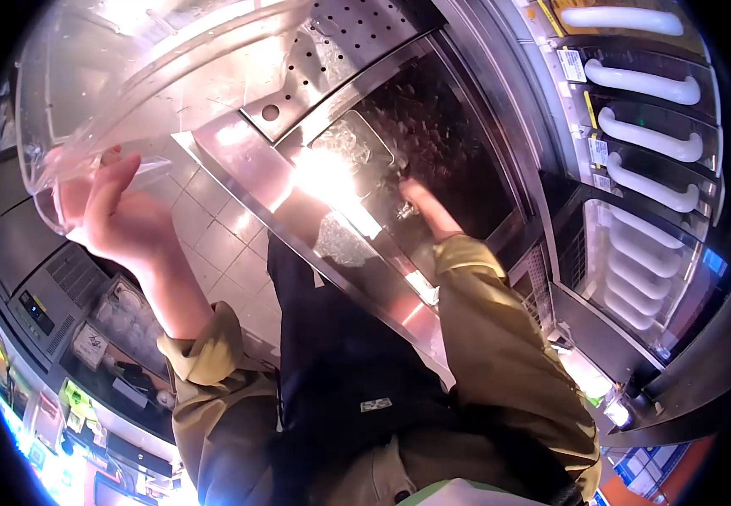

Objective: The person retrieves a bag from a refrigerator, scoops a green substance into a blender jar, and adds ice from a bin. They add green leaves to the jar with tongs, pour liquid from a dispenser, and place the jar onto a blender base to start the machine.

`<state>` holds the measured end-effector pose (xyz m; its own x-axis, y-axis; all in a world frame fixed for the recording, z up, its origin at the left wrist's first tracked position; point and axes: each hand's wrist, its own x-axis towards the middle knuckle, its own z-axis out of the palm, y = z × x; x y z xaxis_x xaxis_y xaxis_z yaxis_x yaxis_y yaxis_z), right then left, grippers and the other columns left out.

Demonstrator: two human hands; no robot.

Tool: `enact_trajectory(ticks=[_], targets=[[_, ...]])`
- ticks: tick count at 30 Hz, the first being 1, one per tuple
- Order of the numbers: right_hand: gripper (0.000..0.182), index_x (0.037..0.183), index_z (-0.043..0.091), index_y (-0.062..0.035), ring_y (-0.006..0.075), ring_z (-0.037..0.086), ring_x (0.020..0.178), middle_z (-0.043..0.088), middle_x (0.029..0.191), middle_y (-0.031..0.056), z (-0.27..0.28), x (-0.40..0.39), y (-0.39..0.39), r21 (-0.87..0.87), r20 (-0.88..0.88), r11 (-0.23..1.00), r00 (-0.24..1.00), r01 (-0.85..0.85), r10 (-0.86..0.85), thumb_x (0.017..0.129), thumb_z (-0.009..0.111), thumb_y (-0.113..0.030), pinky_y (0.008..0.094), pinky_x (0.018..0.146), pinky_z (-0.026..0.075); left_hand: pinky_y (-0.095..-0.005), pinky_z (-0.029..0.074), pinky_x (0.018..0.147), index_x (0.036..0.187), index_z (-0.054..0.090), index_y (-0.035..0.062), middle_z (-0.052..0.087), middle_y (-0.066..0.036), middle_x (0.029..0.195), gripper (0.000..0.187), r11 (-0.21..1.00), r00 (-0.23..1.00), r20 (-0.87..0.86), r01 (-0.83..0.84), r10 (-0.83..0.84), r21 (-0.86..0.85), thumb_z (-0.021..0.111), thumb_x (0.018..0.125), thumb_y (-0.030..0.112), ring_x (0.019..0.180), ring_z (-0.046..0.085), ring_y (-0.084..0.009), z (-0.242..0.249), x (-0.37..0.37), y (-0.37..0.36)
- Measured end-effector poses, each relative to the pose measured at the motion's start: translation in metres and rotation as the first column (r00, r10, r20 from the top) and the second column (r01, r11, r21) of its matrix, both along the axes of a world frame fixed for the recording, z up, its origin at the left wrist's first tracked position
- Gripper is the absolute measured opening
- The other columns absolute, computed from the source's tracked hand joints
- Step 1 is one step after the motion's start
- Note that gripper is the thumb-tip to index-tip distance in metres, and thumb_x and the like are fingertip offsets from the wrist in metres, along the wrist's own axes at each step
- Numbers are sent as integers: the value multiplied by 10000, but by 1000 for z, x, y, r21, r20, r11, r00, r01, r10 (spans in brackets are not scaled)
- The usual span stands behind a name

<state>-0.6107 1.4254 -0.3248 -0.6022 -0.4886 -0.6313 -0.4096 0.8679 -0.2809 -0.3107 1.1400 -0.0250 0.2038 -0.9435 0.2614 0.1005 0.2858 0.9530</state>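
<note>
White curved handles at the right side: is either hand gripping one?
No, the left hand holds a clear plastic container and the right hand reaches into a dark steel-framed well.

Along the upper right of the frame, thick white handles [644, 83] curved out in a column, with small printed labels [599, 152] just beside them. Below, at the right, more pale curved shapes [642, 274] showed behind a clear panel. Square tiles [218, 232] covered the floor at centre left. Toward the lower left I saw a small lit display [37, 310], a white card [91, 346] with dark marks and some bright green items [80, 406].
</note>
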Motion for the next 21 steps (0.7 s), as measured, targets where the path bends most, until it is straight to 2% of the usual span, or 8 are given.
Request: enact_trajectory(ticks=[4, 6, 7, 8, 9, 12, 18, 21], targets=[[296, 780, 619, 19, 354, 595, 837, 601, 827, 242, -12, -49, -15, 30, -302, 999, 953, -29, 37, 731, 557, -266, 433, 690, 477, -323, 419, 756, 571, 561, -58, 494, -128, 835, 69, 981, 973, 228, 5, 40, -194, 519, 588, -5, 787, 532, -253, -3, 0, 1], [321, 797, 636, -21, 335, 602, 822, 615, 817, 201, -39, -91, -6, 92, -406, 996, 912, -15, 51, 741, 549, -325, 430, 688, 478, -346, 404, 774, 589, 551, -38, 503, -125, 785, 92, 996, 997, -30, 74, -75, -55, 514, 610, 44, 784, 519, -240, -1, 7, -4], [349, 818, 651, -59, 319, 608, 808, 628, 807, 161, -61, -116, 1, 136, -458, 991, 887, -2, 64, 753, 539, -384, 427, 684, 478, -368, 391, 791, 603, 538, -21, 505, -117, 730, 98, 963, 976, 53, 217, -211, -159, 501, 629, 66, 778, 507, -229, -7, 23, -13], [378, 839, 666, -97, 303, 614, 793, 641, 798, 121, -83, -141, 10, 178, -506, 984, 859, 16, 78, 765, 530, -442, 424, 681, 478, -372, 396, 800, 596, 529, -26, 497, -107, 691, 101, 947, 982, 187, 92, -34, -308, 482, 648, 46, 762, 505, -218, -5, 3, -4], [382, 840, 659, -95, 317, 615, 755, 634, 791, 142, -136, -167, 12, 232, -539, 971, 838, 49, 87, 775, 520, -444, 426, 638, 486, -386, 400, 813, 616, 543, -40, 513, -117, 714, 124, 972, 996, 79, 58, -40, -230, 478, 669, 52, 774, 519, -231, -5, 11, -10], [181, 768, 612, -78, 327, 613, 718, 617, 742, 165, -125, -156, -35, -120, -592, 987, 791, 107, -157, 697, 563, -237, 438, 609, 492, -430, 405, 850, 707, 586, -85, 564, -167, 793, 204, 979, 993, -33, -114, 110, -168, 456, 722, 72, 821, 561, -277, -2, 9, -9], [204, 867, 573, -59, 353, 585, 752, 596, 756, 166, -121, -88, -57, -52, -480, 933, 828, -355, 288, 679, 534, -129, 454, 630, 479, -426, 405, 857, 768, 592, -83, 579, -190, 801, 189, 985, 995, -17, 98, -101, -141, 461, 722, 45, 809, 561, -289, -3, 41, -20], [263, 975, 586, -73, 339, 572, 840, 600, 832, 198, -107, -43, -59, -54, -693, 760, 572, -648, 439, 726, 518, -126, 441, 726, 456, -418, 407, 861, 756, 586, -76, 572, -177, 803, 151, 989, 994, -34, 100, -105, -111, 485, 700, 22, 821, 556, -275, -6, 42, -17]])
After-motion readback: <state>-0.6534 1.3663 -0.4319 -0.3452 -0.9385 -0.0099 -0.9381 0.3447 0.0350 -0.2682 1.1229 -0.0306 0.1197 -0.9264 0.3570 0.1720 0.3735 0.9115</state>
